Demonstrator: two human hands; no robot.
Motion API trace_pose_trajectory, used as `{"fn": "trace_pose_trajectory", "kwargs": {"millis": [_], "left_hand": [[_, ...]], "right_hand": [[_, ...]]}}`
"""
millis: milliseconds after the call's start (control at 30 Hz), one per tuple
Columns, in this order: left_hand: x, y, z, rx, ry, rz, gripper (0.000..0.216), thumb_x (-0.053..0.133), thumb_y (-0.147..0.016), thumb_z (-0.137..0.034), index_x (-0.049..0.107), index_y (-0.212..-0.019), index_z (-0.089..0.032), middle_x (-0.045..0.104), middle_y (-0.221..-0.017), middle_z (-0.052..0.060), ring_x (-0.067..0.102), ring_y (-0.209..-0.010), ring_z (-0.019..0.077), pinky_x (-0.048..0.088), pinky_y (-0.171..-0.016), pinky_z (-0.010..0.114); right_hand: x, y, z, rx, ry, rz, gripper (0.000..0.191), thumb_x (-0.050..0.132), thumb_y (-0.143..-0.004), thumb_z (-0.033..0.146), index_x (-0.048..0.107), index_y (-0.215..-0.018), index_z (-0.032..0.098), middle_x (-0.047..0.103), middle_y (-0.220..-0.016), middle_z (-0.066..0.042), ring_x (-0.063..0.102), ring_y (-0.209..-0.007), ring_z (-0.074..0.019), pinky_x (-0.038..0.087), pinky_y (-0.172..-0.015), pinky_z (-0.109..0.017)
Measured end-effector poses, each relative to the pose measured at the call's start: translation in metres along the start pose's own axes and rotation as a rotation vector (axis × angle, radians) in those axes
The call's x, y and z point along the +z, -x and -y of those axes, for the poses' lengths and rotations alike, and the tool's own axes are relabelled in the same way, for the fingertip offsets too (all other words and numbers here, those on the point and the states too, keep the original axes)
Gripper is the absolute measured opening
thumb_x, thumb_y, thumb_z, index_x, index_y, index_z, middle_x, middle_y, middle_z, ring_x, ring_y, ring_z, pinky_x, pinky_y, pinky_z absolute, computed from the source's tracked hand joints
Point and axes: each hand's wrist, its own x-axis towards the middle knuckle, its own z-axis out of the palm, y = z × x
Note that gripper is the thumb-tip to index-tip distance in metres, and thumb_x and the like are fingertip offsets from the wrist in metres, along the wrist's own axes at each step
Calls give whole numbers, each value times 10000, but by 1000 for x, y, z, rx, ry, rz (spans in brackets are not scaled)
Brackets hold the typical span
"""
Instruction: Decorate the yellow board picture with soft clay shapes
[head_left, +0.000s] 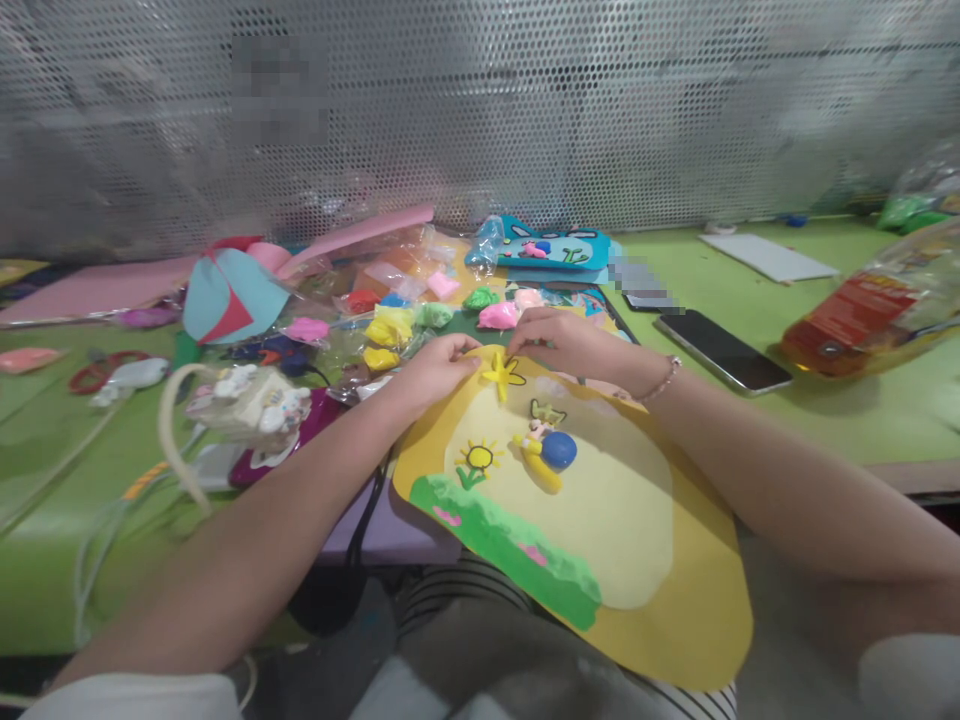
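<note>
A yellow card (712,600) with a pale cream centre lies tilted over my lap and the table edge. On it are a clay snail with a blue shell (559,451), a small sun-like flower (480,457), a green clay grass strip (510,550) with pink spots, and a yellow clay star shape (501,376) at the top edge. My left hand (450,362) grips the card's upper left edge beside the star. My right hand (562,345) is just right of the star, its fingertips pinched together at the card's top edge; whatever they hold is too small to make out.
Bagged coloured clay (390,326) lies behind the card. A blue craft card (555,250) sits further back. A phone (724,350) and a bottle of reddish drink (862,310) are on the right. Cables, red-handled scissors (105,370) and a decorated box (251,405) occupy the left.
</note>
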Motion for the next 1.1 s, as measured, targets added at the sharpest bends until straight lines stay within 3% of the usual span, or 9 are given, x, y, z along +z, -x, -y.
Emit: {"fn": "trace_pose_trajectory", "kwargs": {"millis": [500, 767, 1100], "left_hand": [[2, 2, -5, -12, 15, -17, 111, 581, -747, -212, 589, -854, -183, 653, -719, -9, 601, -617, 135, 443, -574, 240], [0, -1, 1, 5, 52, 4, 137, 599, -734, -239, 599, -860, -183, 664, -727, -3, 617, -620, 147, 458, -569, 252], [0, -2, 3, 8, 54, 7, 140, 606, -727, -238, 606, -857, -186, 669, -720, -10, 622, -618, 144, 459, -568, 246]], "right_hand": [[-4, 2, -1, 1, -6, 32, 187, 483, -844, 135, 669, -856, 151, 614, -881, -87, 572, -791, -161, 460, -701, -294], [-3, 0, 5, -45, -2, 38, 294, 408, -845, 72, 672, -949, 149, 580, -979, -116, 569, -898, -177, 473, -793, -331], [-5, 1, 8, -28, -2, 58, 287, 412, -827, 51, 681, -899, 118, 578, -962, -125, 579, -873, -179, 485, -784, -329]]}}
